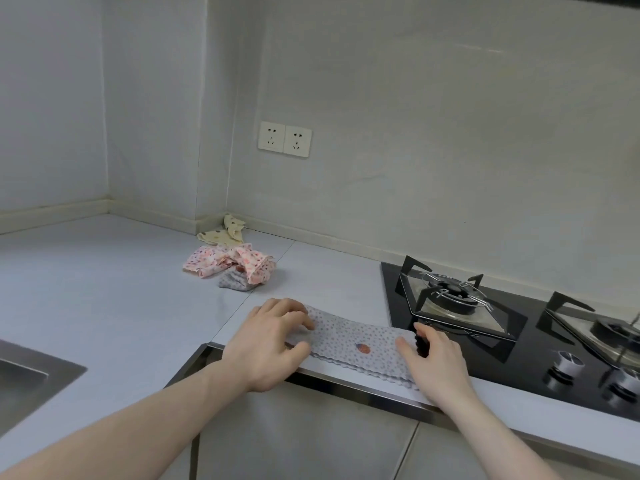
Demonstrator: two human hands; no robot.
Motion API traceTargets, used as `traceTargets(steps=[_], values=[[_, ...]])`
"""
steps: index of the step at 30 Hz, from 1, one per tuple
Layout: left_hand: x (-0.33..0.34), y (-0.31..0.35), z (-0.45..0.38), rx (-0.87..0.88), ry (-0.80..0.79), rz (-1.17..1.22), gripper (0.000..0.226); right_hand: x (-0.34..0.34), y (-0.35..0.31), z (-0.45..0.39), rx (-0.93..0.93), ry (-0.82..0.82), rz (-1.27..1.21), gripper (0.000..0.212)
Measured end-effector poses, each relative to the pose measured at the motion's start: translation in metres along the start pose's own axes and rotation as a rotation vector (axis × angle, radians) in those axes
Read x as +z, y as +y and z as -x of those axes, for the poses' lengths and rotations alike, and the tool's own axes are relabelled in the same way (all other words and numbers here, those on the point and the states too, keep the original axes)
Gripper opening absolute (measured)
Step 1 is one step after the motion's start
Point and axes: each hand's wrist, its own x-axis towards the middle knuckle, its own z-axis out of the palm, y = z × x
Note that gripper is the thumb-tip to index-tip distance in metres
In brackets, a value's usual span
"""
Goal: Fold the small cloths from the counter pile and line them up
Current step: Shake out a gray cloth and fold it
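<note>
A grey dotted cloth (356, 341), folded into a long strip, lies along the front edge of the counter (104, 271), just left of the black gas hob (519, 341). The left hand (266, 344) rests on the strip's left end, fingers spread flat, grip released. The right hand (436, 358) covers the right end; whether its grip pinches the edge cannot be told from this angle. Further back, well apart, sits the pile: a pink floral cloth (235, 265) over another grey cloth (233, 282), with a cream patterned cloth (225, 233) by the wall.
</note>
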Motion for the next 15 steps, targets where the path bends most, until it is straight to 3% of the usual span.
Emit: traceTargets(steps=[3,6,9,12,15], values=[[0.003,0.002,-0.001,0.018,-0.055,-0.066,0.044,-0.001,-0.004,0.001,0.031,0.001,0.073,0.057],[0.003,0.003,-0.001,-0.018,-0.021,-0.026,0.032,-0.003,-0.008,0.001,0.076,-0.013,0.075,0.049],[0.003,0.001,0.000,-0.062,0.032,0.032,0.027,-0.010,-0.013,-0.005,0.133,-0.084,0.054,0.029],[0.001,0.001,-0.001,-0.096,0.079,0.074,0.027,-0.021,-0.021,-0.015,0.175,-0.159,-0.137,0.019],[-0.001,0.002,-0.003,-0.152,0.078,0.102,0.018,-0.030,-0.034,-0.024,0.200,-0.159,-0.300,0.027]])
